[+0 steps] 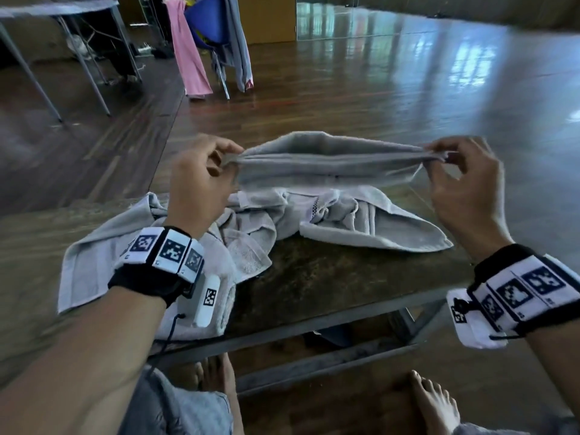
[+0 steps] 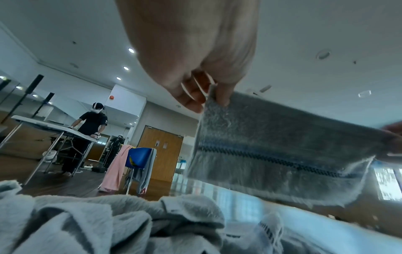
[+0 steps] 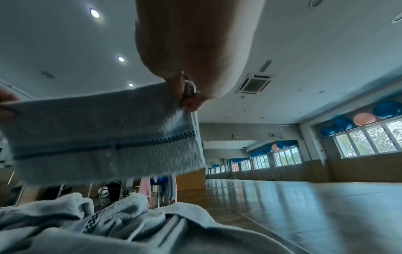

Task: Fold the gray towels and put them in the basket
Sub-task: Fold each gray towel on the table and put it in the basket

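I hold a gray towel (image 1: 332,164) doubled over and stretched level above the table. My left hand (image 1: 201,180) pinches its left corners, and my right hand (image 1: 461,183) pinches its right corners. In the left wrist view the towel (image 2: 282,151) hangs from my fingers (image 2: 219,96), showing a dark checked band. The right wrist view shows the same towel (image 3: 104,137) under my fingers (image 3: 185,96). Below it a heap of other gray towels (image 1: 244,233) lies crumpled on the table. No basket is in view.
The dark table (image 1: 329,277) has its front edge near my knees, and my bare feet (image 1: 433,403) are under it. Beyond it is wooden floor. A blue chair (image 1: 207,23) draped with a pink cloth (image 1: 188,51) and a folding table (image 1: 56,14) stand far left, with another person (image 2: 91,127) there.
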A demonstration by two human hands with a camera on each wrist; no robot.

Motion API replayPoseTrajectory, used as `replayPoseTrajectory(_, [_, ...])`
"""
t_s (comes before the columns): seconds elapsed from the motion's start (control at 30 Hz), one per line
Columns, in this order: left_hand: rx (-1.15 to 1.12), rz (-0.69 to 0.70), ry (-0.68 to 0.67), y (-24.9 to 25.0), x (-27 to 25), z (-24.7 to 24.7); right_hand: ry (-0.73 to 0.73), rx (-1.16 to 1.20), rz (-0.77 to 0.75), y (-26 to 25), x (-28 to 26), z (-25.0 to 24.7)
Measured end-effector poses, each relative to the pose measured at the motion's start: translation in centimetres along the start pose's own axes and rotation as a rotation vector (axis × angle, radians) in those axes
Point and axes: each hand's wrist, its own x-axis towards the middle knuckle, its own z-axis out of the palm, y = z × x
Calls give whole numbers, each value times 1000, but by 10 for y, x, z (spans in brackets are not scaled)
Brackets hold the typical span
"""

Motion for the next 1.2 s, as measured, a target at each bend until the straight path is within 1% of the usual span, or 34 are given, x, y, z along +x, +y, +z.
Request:
replayPoseTrajectory(0.03, [-36,16,4,-1,-2,-2,7,29,-13,4,-4,-8])
replayPoseTrajectory(0.07, [-54,20,-51,-2,-6,-3,-27,29,2,9,-11,-13])
replayPoseTrajectory(0.1, [-48,0,-156,-6,-11,-2,-105,-1,39,14,-19,-16])
replayPoseTrajectory(0.13, [-16,-44,-297,-10,-18,0,-224,-52,91,19,-28,-18])
replayPoseTrajectory(0.23, [142,-237,-779,-26,-45,9,-686,-178,248,35,-57,-16])
replayPoseTrajectory(0.27, [159,-315,-897,-30,-54,11,-779,-195,283,40,-65,-13])
replayPoseTrajectory(0.3, [151,-385,-959,-32,-61,14,-816,-208,313,44,-72,-10])
replayPoseTrajectory(0.33, [144,-438,-959,-34,-65,16,-805,-222,340,45,-76,-7])
replayPoseTrajectory(0.37, [149,-479,-923,-36,-66,18,-758,-240,359,46,-77,-3])
replayPoseTrajectory(0.43, [228,-527,-837,-35,-66,24,-658,-293,391,49,-79,4])
replayPoseTrajectory(0.47, [281,-544,-809,-33,-65,27,-636,-317,421,51,-78,7])
replayPoseTrajectory(0.57, [345,-570,-771,-27,-67,34,-678,-355,526,54,-80,13])
replayPoseTrajectory(0.67, [407,-577,-822,-23,-62,33,-687,-360,555,55,-77,14])
replayPoseTrajectory(0.73, [458,-584,-813,-23,-55,30,-688,-361,573,55,-71,14])
replayPoseTrajectory(0.8, [482,-618,-806,-23,-50,27,-711,-376,604,55,-64,11])
replayPoseTrajectory(0.9, [476,-672,-835,-21,-47,26,-762,-461,611,50,-62,11])
replayPoseTrajectory(0.93, [480,-653,-824,-20,-47,27,-761,-510,590,46,-63,13])
replayPoseTrajectory(0.97, [492,-599,-788,-17,-47,29,-739,-566,544,42,-64,15])
replayPoseTrajectory(1.0, [494,-521,-732,-13,-47,33,-704,-607,468,36,-65,18])
replayPoseTrajectory(1.03, [460,-432,-682,-8,-47,38,-667,-600,371,30,-66,21])
replayPoseTrajectory(1.07, [386,-345,-668,-3,-48,45,-659,-542,273,24,-67,25])
replayPoseTrajectory(1.1, [306,-265,-699,3,-49,54,-708,-459,185,18,-68,29])
replayPoseTrajectory(1.13, [242,-200,-759,8,-51,62,-803,-387,114,13,-70,33])
replayPoseTrajectory(1.2, [214,-140,-907,16,-59,77,-1016,-364,41,8,-80,41])
